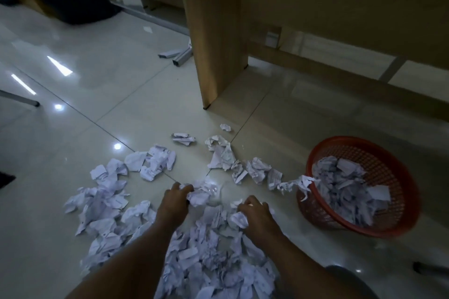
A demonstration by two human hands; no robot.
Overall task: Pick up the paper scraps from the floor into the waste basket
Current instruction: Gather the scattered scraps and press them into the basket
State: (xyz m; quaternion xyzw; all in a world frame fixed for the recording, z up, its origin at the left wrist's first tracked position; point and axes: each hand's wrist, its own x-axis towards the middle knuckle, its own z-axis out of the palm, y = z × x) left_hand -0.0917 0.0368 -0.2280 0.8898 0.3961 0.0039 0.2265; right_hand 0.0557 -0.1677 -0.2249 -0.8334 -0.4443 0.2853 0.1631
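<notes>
L hand fingers curled round crumpled white scrap; R hand pinches wad. Round red mesh basket on glossy tiles.

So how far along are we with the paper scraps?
Partway. Done: the waste basket already holds a heap of paper. In hand: the left hand grips a crumpled wad, the right hand another scrap. Left: the big pile by the arms, a cluster on the left, and loose scraps further out towards the wooden panel.
</notes>
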